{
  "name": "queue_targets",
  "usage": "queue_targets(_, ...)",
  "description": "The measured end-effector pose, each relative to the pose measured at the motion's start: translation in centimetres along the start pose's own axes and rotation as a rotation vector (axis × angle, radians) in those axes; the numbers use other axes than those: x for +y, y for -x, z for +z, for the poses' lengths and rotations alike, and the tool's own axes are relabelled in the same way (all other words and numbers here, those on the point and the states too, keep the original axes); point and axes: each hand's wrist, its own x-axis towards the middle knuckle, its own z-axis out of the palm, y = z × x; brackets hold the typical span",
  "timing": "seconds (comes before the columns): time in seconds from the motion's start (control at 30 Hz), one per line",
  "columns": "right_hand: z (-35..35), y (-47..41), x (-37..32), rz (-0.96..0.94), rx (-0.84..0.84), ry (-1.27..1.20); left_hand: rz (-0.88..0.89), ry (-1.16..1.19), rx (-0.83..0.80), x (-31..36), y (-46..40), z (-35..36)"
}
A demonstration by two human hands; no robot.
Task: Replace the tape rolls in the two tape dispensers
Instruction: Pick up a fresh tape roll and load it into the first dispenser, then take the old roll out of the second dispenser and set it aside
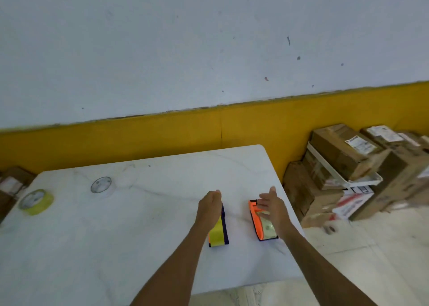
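Brown cardboard boxes with white labels are stacked beside the white marble-patterned table, against the yellow-banded wall.

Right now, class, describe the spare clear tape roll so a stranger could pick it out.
Start at the white table and look to its far left. Two loose rolls lie there; the clear tape roll is the farther, colourless one, unlike the yellow-green roll at the edge.

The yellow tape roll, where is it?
In the head view, the yellow tape roll lies flat at the far left edge of the white table, left of the clear tape roll and well away from both hands.
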Motion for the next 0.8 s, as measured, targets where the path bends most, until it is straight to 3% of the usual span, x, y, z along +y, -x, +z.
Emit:
queue_targets(0.27, -5.1, -0.5, -1.0, 0.108, 0.0, 0.015, -0.105, 0.015, -0.14, -3.0, -2.4, 4.3)
queue_targets(0.47, -6.9, -1.4, 2.4, -0.008, 0.036, 0.272, -0.171, 0.028, -0.273, -2.0, 0.0, 6.8)
queue_targets(0.67, -6.7, -3.7, 3.8, 0.195, 0.102, 0.168, -0.262, -0.003, -0.248, -4.1, -1.2, 10.4)
queue_targets(0.8, -7.3, -3.8, 4.8, 0.155, 0.02, 0.268, -0.323, 0.025, -0.224, -5.7, -1.7, 12.3)
